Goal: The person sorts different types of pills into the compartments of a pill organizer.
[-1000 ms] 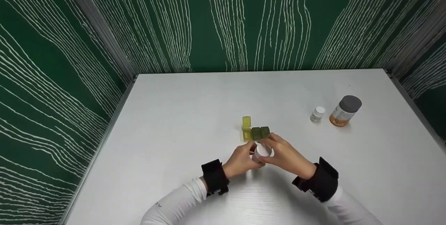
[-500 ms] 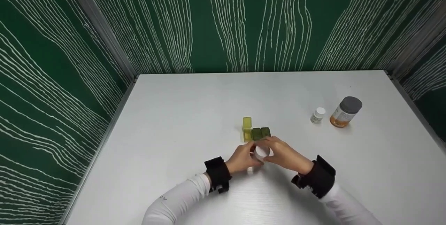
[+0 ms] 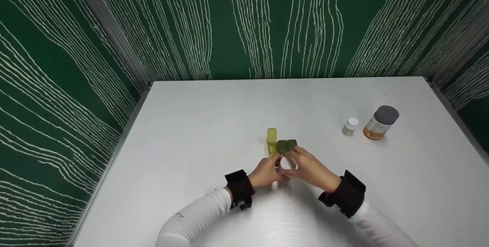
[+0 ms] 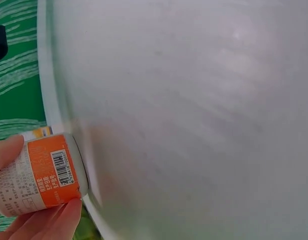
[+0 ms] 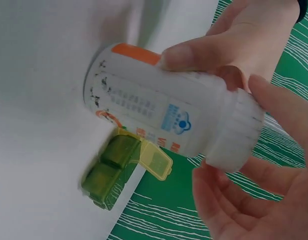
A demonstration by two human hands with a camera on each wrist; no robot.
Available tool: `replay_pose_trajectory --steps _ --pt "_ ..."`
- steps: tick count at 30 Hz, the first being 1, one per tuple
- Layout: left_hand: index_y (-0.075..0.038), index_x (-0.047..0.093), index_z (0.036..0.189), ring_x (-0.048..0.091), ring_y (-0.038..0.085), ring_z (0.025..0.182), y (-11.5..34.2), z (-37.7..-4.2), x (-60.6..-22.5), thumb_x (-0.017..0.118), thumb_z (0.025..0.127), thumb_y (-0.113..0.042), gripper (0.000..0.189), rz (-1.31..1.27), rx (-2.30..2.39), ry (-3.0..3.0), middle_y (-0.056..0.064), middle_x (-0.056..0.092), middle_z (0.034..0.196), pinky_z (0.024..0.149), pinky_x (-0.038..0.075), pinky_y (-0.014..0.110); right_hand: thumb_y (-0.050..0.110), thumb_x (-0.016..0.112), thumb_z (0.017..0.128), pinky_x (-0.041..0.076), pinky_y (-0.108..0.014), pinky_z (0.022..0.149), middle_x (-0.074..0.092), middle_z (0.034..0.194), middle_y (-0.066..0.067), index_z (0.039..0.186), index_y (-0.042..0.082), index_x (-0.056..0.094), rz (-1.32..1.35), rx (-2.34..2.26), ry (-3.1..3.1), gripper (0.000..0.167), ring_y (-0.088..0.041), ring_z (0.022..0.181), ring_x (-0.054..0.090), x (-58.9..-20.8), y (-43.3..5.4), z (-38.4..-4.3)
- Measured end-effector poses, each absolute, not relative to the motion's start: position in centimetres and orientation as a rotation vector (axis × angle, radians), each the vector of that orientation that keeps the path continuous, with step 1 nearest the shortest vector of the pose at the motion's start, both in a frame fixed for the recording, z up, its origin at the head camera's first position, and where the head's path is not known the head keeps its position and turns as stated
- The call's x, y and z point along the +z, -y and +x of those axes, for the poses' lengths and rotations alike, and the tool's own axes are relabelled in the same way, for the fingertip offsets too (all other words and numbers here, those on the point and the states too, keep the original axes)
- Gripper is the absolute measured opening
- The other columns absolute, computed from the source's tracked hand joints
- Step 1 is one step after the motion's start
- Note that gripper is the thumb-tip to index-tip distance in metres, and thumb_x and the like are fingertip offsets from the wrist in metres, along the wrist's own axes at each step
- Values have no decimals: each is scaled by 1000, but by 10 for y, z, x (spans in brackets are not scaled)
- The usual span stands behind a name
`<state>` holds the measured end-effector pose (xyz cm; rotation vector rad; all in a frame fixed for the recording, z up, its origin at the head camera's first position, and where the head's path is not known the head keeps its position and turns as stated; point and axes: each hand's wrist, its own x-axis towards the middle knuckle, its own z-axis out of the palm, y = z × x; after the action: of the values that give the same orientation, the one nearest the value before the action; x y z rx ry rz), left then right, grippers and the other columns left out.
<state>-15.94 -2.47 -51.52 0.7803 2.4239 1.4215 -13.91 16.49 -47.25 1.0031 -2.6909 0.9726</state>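
A white pill bottle with an orange-and-white label is held tilted above the table in the right wrist view. My left hand grips its body, thumb on one side and fingers on the other. Around the white ribbed cap curl the fingers and thumb of my right hand; the cap is on the bottle. Just beyond both hands lies a small pill organizer. Its left yellow compartment has its lid flipped open, while the green lids beside it are down. The hands hide much of the bottle in the head view.
To the right on the white table stand a small white bottle and a larger jar with a grey lid and orange base. Green walls with white streaks enclose the table's back and sides.
My right fingers and thumb have shifted around the cap, covering more of it. Both hands stay nearly in place with the bottle, and the organizer has not moved.
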Motion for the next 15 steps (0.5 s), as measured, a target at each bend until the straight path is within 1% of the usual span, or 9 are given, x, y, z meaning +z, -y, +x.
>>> replay_pose_trajectory --steps 3,4,5,7,9,10,11,13,15 --pt "13 61 127 71 38 107 25 -160 -515 86 79 4 54 773 1428 -2416 26 73 111 92 54 22 6 86 87 59 -46 83 67 112 -22 123 -14 67 1096 1017 2671 45 -35 97 65 -473 -170 -143" --pt "13 61 127 71 39 107 25 -160 -515 85 80 4 54 775 1431 -2414 27 73 111 93 54 22 5 84 90 58 -42 81 67 111 -20 124 -13 68 1149 1040 2642 42 -31 96 64 -479 -174 -147" --pt "14 61 127 71 41 108 25 -160 -515 84 80 5 53 780 1439 -2408 28 72 112 93 55 23 2 82 90 58 -43 82 67 112 -20 125 -13 67 1191 1046 2637 41 -31 98 65 -479 -176 -149" --pt "15 60 127 71 44 111 25 -160 -516 82 81 6 52 789 1452 -2392 30 71 114 95 56 24 -5 78 91 58 -43 82 68 113 -22 127 -13 66 1276 1064 2630 39 -33 99 66 -479 -179 -151" --pt "16 59 127 71 46 112 24 -160 -516 81 82 7 51 788 1461 -2378 31 71 116 95 56 24 -10 74 91 59 -47 88 67 120 -25 131 -13 64 1317 1110 2658 41 -38 107 67 -474 -180 -152" --pt "16 59 127 70 46 113 24 -160 -516 81 82 8 50 785 1464 -2372 31 70 117 95 56 24 -11 73 91 58 -49 92 66 123 -26 132 -14 63 1321 1121 2673 43 -41 111 66 -473 -179 -152" --pt "16 58 128 70 46 114 24 -160 -516 80 83 8 50 782 1469 -2361 32 70 118 96 57 25 -12 75 88 57 -55 94 65 124 -29 131 -16 63 1294 1111 2711 46 -46 113 65 -465 -176 -148" --pt "16 57 130 70 46 115 24 -160 -515 81 84 7 52 768 1470 -2352 32 70 121 96 56 24 -7 79 86 57 -53 94 65 122 -27 130 -15 64 1228 1073 2736 47 -44 111 65 -462 -173 -146" --pt "15 57 133 70 44 115 24 -160 -515 83 84 6 57 753 1457 -2360 30 70 120 96 56 24 2 85 86 58 -47 87 64 114 -21 126 -13 66 1141 992 2751 47 -37 101 64 -462 -169 -144"
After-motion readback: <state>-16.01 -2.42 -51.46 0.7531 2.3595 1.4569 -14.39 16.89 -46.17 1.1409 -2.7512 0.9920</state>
